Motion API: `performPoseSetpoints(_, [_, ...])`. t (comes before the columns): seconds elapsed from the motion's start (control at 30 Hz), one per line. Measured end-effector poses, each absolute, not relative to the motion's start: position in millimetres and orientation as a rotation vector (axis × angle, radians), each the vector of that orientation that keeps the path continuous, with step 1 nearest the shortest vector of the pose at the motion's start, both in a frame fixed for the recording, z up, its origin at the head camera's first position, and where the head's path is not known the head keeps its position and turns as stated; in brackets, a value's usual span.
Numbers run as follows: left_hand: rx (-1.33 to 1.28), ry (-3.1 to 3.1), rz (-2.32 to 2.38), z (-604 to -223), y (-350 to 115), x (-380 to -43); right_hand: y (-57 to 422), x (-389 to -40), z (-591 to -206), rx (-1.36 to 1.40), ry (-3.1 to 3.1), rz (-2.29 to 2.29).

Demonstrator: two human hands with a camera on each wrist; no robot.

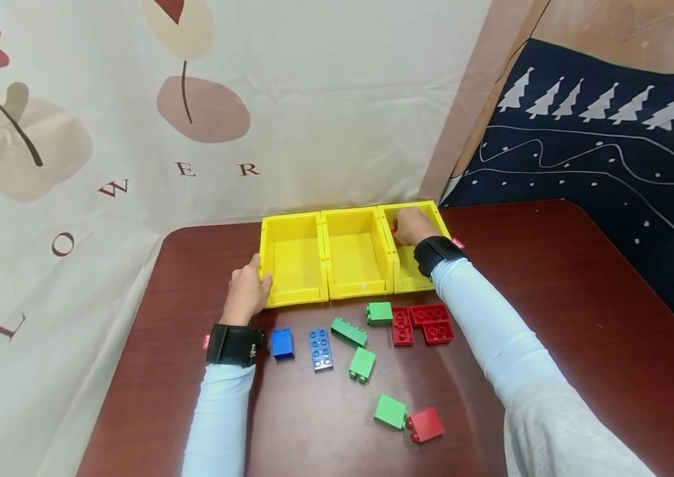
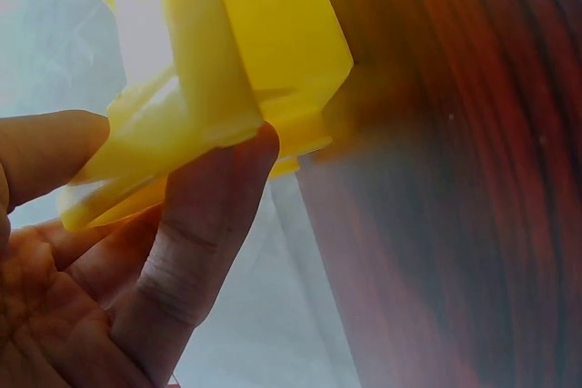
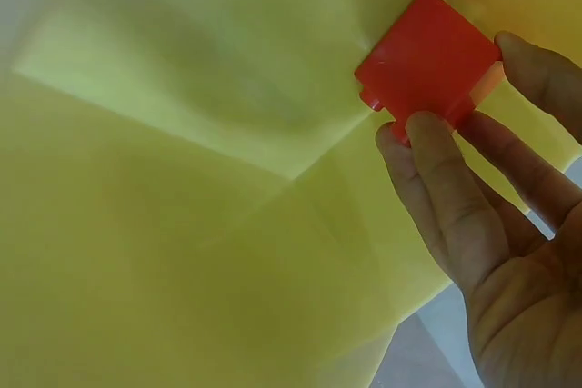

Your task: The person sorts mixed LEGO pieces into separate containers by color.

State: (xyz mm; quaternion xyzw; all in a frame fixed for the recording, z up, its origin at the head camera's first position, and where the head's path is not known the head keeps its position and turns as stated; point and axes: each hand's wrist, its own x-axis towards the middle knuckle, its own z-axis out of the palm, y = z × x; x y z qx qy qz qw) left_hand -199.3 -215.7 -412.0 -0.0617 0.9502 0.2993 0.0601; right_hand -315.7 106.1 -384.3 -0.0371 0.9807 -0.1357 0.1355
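Note:
Three yellow bins stand side by side at the table's back. My left hand (image 1: 245, 293) grips the outer side of the left bin (image 1: 296, 262); the left wrist view has thumb and fingers on both sides of its rim (image 2: 214, 61). Inside the right bin (image 1: 413, 273), my right hand (image 1: 414, 227) pinches a red toy brick (image 3: 427, 61) between thumb and fingers. That brick is held close to the bin's inner wall, and in the head view the hand mostly covers it. Whether it touches the wall, I cannot tell.
Before the bins lie a blue brick (image 1: 282, 344), a studded blue brick (image 1: 321, 350), several green bricks (image 1: 349, 332) and several red bricks (image 1: 402, 326). Nearer me, a green brick (image 1: 390, 411) touches a red one (image 1: 426, 425). The middle bin (image 1: 357, 255) holds nothing visible.

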Motion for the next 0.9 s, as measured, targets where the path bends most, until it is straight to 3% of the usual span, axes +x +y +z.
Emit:
performPoseSetpoints(0.53, [-0.162,2.867,0.911,-414,-205,-199,127,-295,-381,-0.112,2.887,-0.458])
performPoseSetpoints(0.9, [-0.159,2.873,0.887,-406,-215,-198,136,-206,-356,-0.276,3.062,-0.544])
